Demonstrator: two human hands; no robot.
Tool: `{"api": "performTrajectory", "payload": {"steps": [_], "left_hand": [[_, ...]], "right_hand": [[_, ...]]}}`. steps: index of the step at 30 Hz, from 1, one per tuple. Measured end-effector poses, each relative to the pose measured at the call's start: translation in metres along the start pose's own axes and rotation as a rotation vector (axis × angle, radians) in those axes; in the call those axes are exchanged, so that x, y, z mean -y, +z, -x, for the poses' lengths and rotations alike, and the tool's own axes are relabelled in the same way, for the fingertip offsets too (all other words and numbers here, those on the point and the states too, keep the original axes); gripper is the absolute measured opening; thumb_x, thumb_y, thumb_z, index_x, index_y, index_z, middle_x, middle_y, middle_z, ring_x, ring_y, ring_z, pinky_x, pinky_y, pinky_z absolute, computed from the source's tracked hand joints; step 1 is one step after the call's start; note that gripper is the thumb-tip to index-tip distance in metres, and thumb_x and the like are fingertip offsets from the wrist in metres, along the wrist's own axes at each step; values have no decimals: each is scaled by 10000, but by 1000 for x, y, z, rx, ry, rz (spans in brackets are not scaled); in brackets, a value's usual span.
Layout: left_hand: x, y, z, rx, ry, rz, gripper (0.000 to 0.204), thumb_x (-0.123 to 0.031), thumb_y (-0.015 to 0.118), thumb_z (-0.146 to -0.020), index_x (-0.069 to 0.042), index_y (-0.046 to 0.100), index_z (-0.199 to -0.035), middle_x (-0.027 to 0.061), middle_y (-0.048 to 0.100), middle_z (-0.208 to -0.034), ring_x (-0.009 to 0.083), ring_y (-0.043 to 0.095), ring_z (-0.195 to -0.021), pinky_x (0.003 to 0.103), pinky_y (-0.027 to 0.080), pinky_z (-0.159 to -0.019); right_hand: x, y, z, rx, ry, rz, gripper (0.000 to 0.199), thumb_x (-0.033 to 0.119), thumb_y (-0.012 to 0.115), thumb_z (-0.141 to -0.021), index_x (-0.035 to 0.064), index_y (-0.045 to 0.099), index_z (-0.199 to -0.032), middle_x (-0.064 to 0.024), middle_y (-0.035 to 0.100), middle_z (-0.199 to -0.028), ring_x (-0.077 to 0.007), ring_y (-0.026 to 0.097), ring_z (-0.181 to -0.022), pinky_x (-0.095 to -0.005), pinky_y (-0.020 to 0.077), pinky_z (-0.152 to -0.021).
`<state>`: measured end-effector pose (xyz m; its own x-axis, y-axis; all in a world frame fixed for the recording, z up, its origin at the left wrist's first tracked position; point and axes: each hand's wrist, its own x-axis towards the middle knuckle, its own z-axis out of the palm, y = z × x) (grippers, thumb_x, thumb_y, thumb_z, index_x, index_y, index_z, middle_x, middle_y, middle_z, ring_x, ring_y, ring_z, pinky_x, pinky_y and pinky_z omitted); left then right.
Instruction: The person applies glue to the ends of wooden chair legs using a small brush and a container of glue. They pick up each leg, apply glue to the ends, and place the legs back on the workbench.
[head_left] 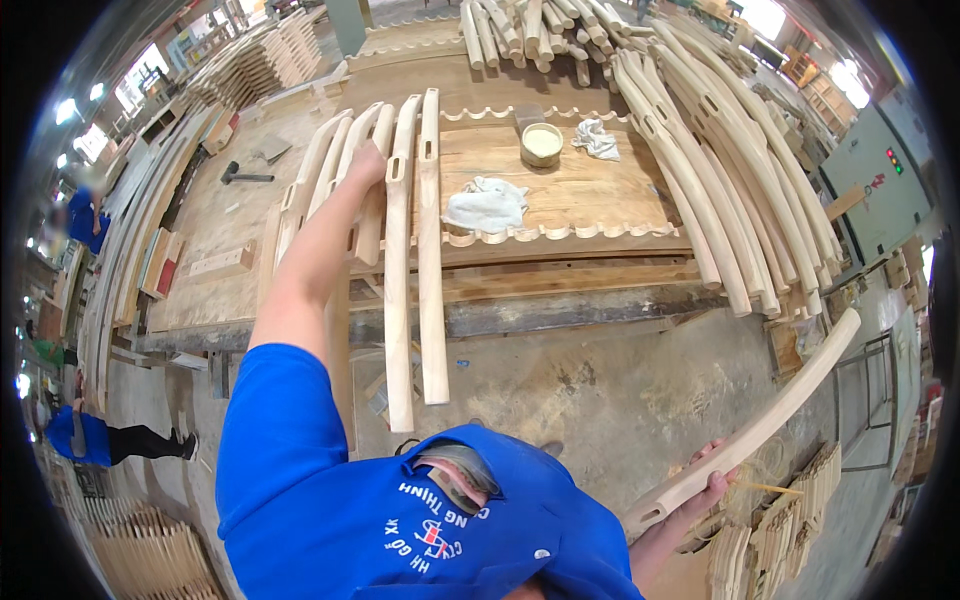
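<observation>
Left of the paste bowl (541,160), the left hand (368,166) is touching a slotted wooden piece (370,222) in a row, but I cannot tell whether its hidden fingers are gripping. Right of the bowl and nearer the wearer, the right hand (714,488) is clasping a curved wooden bar (772,416), while white cloths (487,206) are lying on both sides of the bowl.

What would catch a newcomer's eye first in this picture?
First, the bright blue shirt at lower centre, then the curved wooden piece held in the right hand at lower right. The left hand is at slotted wooden pieces left of centre on the workbench, and a heap of curved pieces lies at its right end.
</observation>
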<state>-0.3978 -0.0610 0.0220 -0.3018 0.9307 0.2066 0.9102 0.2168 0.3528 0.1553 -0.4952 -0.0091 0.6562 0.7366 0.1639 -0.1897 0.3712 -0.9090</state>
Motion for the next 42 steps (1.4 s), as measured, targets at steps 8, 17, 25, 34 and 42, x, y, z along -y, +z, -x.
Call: {"api": "performTrajectory", "payload": {"steps": [8,17,25,34,42], "left_hand": [[-122,1,70,385,676,-171,556,-267,605,-777,-42,443,-1259,207,446,-1286,384,446,-1163,448,420,-919],[-250,26,67,455,660,248,414,-127,547,-703,-33,575,-1105,196,634,-962,321,609,-917,387,475,-794],[-351,46,104,516,734,229,734,-390,611,-825,-56,268,-1381,216,480,-1263,331,514,-1112,401,437,-928],[-131,-73,238,185,379,-127,506,-305,560,-856,-38,432,-1266,161,521,-1156,324,487,-1068,397,401,-944],[-110,-60,341,263,33,-160,781,-297,640,-764,-86,238,-1400,224,499,-1013,340,494,-961,405,499,-714]], "right_hand": [[5,17,-87,159,-68,-127,742,409,623,-680,-78,405,-1196,-205,516,-1031,-187,502,-846,-258,426,-680],[42,71,-188,198,-216,60,652,489,573,-694,-15,485,-1098,-186,560,-984,-202,494,-906,-309,353,-816],[18,162,-210,590,131,-20,611,370,536,-758,-16,418,-1217,-180,589,-975,-223,569,-854,-324,453,-757],[-59,322,-179,1141,511,-7,388,246,530,-876,29,456,-1189,30,519,-685,-10,430,-475,-150,331,-390],[-101,392,-120,1226,621,-1,234,281,533,-876,84,496,-997,36,488,-629,-36,396,-430,-177,282,-373]]}}
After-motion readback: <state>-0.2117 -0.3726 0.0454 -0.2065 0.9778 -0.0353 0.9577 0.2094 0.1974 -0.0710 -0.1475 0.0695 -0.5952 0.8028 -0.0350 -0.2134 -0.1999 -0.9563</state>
